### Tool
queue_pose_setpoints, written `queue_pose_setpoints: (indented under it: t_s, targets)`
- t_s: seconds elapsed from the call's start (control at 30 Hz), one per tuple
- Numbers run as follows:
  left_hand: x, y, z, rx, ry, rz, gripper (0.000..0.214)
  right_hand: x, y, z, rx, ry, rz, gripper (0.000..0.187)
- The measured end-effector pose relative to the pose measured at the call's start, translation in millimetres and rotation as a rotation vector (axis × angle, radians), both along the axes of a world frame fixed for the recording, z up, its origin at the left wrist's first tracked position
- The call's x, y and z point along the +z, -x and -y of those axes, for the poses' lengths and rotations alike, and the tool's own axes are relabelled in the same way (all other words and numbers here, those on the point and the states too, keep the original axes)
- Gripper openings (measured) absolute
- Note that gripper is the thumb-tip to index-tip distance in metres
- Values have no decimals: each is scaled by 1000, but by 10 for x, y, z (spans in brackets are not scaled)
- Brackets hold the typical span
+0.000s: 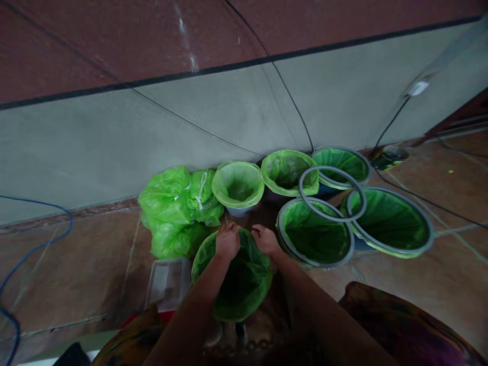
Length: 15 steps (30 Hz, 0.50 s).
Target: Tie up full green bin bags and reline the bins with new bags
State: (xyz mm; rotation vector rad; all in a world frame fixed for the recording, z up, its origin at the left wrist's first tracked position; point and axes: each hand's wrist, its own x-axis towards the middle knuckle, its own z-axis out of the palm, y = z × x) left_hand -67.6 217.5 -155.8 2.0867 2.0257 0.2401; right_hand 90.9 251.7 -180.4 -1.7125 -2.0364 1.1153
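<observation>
Directly in front of me stands a bin lined with a green plastic bag (247,305), its edge folded outward over the rim. My left hand (227,243) is closed on the bag's far edge, fingers pinched over it. A short way to the right, my right hand (267,241) pinches the same far edge. The bin itself is mostly hidden under the bag. Left of it lie bunched green plastic bags (168,201), with a bundle tied by white string (200,198). A clear plastic container (168,279) sits near my left forearm.
Behind stand a pale lined bin (232,195) and another lined bin (284,190). To the right, several lined bins (281,229) have grey rims; a loose grey ring (331,217) rests across them. A blue hose (46,244) and black cables (423,195) run over the floor.
</observation>
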Motion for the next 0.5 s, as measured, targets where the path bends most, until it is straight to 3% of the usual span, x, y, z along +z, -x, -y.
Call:
queue_pose_setpoints:
  t_s: [0.17,0.33,0.43,0.5]
  targets:
    - [-118,146,-22,-103,19,-37,22,-85,104,188,118,70,57,34]
    - [-184,320,31,-178,21,-65,24,-204,62,299,115,119,59,34]
    - [-150,345,51,-154,65,-140,26,-224,48,300,36,137,-31,29]
    - [-96,338,77,-137,83,-158,26,-192,2,235,-140,105,-211,29]
